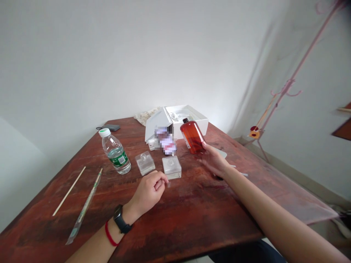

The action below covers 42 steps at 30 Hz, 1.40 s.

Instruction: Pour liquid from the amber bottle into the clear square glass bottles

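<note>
An amber bottle (pixel 192 138) with a black cap leans to the left, gripped at its lower right side by my right hand (pixel 215 160); the thumb lies along its edge and the other fingers are partly hidden and blurred. My left hand (pixel 150 190) rests with curled fingers just in front of two small clear square boxes with knobbed lids. The right box (pixel 172 167) is nearest to its knuckles, and the left box (pixel 145 163) stands beside it. I see nothing inside the left hand's curled fingers.
A water bottle (pixel 116 155), a bare chopstick (pixel 69 191) and a wrapped pair of chopsticks (pixel 86 204) are at the left of the wooden table (pixel 186 215). Behind stand an open white box (pixel 201 124) and a blurred-out phone-like object (pixel 166 140). A pink coat rack (pixel 287 86) stands right.
</note>
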Each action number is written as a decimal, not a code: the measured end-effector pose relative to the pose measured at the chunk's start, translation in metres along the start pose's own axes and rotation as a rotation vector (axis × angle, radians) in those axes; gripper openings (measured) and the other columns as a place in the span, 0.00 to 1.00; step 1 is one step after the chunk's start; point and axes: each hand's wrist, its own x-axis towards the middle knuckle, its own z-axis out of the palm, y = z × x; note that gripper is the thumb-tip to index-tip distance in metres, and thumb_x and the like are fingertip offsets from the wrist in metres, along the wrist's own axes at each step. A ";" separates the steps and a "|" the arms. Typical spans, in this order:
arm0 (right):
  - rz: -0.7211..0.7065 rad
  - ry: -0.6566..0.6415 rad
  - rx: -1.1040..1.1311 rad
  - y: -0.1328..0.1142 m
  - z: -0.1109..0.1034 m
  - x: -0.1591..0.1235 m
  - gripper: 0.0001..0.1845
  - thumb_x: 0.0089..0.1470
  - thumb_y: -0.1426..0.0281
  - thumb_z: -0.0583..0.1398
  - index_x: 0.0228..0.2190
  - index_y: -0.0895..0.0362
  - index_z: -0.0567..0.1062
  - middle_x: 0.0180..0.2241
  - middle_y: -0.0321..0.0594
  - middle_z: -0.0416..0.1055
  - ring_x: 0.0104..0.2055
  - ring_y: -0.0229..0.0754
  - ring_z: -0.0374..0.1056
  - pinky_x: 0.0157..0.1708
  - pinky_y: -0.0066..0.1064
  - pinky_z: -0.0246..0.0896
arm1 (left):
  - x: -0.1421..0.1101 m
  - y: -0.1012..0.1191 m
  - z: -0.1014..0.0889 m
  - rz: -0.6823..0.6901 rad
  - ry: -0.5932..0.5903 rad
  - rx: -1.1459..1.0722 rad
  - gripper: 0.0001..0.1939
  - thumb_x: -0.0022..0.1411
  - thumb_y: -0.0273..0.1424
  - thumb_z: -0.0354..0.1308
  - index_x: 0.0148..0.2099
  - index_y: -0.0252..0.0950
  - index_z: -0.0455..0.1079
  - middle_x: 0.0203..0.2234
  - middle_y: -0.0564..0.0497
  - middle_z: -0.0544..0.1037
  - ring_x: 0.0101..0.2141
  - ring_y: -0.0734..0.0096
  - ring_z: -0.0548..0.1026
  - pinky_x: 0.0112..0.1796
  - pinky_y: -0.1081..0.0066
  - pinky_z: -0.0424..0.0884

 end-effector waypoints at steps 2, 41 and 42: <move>0.010 -0.003 -0.021 0.001 -0.001 0.000 0.20 0.55 0.50 0.71 0.44 0.47 0.84 0.45 0.40 0.86 0.46 0.50 0.80 0.41 0.38 0.73 | 0.000 0.000 0.000 0.009 0.005 0.007 0.12 0.62 0.18 0.53 0.36 0.38 0.74 0.20 0.59 0.62 0.21 0.74 0.64 0.28 0.74 0.61; 0.053 0.005 0.005 0.012 -0.010 -0.001 0.23 0.50 0.49 0.74 0.41 0.49 0.84 0.38 0.37 0.86 0.38 0.48 0.80 0.38 0.37 0.72 | -0.002 0.004 -0.004 -0.068 -0.158 -0.084 0.07 0.71 0.32 0.63 0.41 0.37 0.83 0.30 0.52 0.83 0.29 0.70 0.78 0.33 0.74 0.66; 0.053 0.007 0.005 0.012 -0.010 -0.001 0.23 0.50 0.49 0.74 0.42 0.49 0.84 0.38 0.37 0.86 0.38 0.48 0.80 0.38 0.37 0.72 | -0.001 0.005 -0.004 -0.064 -0.164 -0.086 0.08 0.71 0.32 0.63 0.41 0.38 0.83 0.30 0.51 0.84 0.30 0.70 0.78 0.33 0.74 0.66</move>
